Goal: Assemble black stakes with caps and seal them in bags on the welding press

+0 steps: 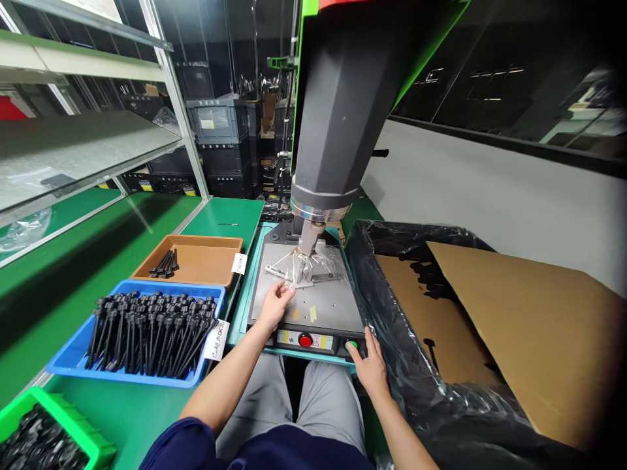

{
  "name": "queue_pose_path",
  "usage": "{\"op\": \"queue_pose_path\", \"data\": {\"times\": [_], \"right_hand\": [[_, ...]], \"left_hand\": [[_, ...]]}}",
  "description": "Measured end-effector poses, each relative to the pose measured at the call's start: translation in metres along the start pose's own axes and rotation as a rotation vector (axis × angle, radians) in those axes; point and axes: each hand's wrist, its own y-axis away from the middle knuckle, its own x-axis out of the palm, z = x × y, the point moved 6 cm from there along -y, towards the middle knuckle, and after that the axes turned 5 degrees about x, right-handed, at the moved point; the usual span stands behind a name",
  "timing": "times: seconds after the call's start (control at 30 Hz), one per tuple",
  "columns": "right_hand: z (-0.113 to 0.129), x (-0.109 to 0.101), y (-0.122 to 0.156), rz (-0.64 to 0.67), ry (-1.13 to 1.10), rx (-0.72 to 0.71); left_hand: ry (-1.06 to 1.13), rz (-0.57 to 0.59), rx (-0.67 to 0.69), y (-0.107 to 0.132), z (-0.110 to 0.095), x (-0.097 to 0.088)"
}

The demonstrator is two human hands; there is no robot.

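Observation:
My left hand reaches over the metal plate of a press, its thumb and fingertips pinched at the front of the fixture. What lies between them is too small to make out. Clear plastic film spreads around the metal fixture, right beside those fingertips. The press's tool tip points down into the film from the thick dark head. At the base's right front corner, my right hand rests with its thumb on the green button, fingers stretched out along the edge. A red button sits left of it.
A blue tray of black strap-like plastic parts stands left, with a brown tray behind. A green bin is at the lower left. To the right is a box lined with black plastic, holding cardboard.

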Motion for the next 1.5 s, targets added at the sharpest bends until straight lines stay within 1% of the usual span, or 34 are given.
{"op": "queue_pose_path", "data": {"times": [0.07,0.13,0.27,0.33,0.37,0.43,0.5,0.53,0.57,0.6,0.67,0.73,0.8,0.93,1.0,1.03,1.2,1.27,1.33,1.43,1.5], "right_hand": [[-0.001,0.0,-0.001,-0.004,-0.014,-0.001],[-0.002,-0.001,-0.002,-0.005,-0.024,0.009],[-0.002,-0.004,-0.005,0.021,-0.062,0.05],[0.002,-0.008,-0.007,0.02,-0.09,0.08],[0.007,-0.011,-0.008,-0.004,-0.102,0.083],[0.023,-0.021,-0.011,-0.102,-0.12,0.042],[0.046,-0.029,-0.014,-0.194,-0.156,-0.035],[0.059,-0.028,-0.016,-0.2,-0.193,-0.06],[0.07,-0.024,-0.019,-0.17,-0.241,-0.064],[0.081,-0.017,-0.023,-0.112,-0.3,-0.046],[0.102,0.003,-0.032,0.041,-0.426,0.018],[0.122,0.025,-0.042,0.164,-0.529,0.074],[0.142,0.045,-0.054,0.239,-0.592,0.095],[0.178,0.078,-0.084,0.343,-0.614,0.062],[0.192,0.084,-0.099,0.318,-0.565,0.028],[0.199,0.084,-0.107,0.271,-0.529,0.006],[0.232,0.061,-0.133,-0.071,-0.325,-0.161],[0.242,0.056,-0.14,-0.134,-0.253,-0.22],[0.248,0.058,-0.148,-0.101,-0.202,-0.243],[0.252,0.065,-0.16,0.007,-0.172,-0.241],[0.256,0.065,-0.164,0.024,-0.173,-0.262]], "left_hand": [[0.048,0.019,-0.068,-0.003,-0.003,0.011],[0.111,0.013,-0.114,-0.006,-0.004,0.019],[0.239,-0.041,-0.157,-0.013,-0.003,0.025],[0.276,-0.057,-0.154,-0.015,-0.003,0.025],[0.283,-0.062,-0.142,-0.016,-0.004,0.025],[0.285,-0.071,-0.112,-0.016,-0.008,0.024],[0.271,-0.08,-0.085,-0.016,-0.013,0.023],[0.265,-0.085,-0.074,-0.016,-0.015,0.022],[0.26,-0.091,-0.066,-0.016,-0.017,0.021],[0.256,-0.097,-0.06,-0.016,-0.019,0.019],[0.246,-0.103,-0.055,-0.017,-0.021,0.017],[0.236,-0.102,-0.051,-0.017,-0.023,0.016],[0.234,-0.094,-0.038,-0.018,-0.026,0.016],[0.258,-0.061,0.006,-0.017,-0.037,0.019],[0.269,-0.038,0.019,-0.016,-0.043,0.022],[0.273,-0.03,0.023,-0.016,-0.046,0.023],[0.261,0.003,0.047,-0.021,-0.057,0.029],[0.259,0.019,0.051,-0.024,-0.059,0.03],[0.261,0.033,0.059,-0.027,-0.061,0.031],[0.253,0.046,0.07,-0.03,-0.064,0.031],[0.247,0.049,0.073,-0.03,-0.065,0.032]]}}
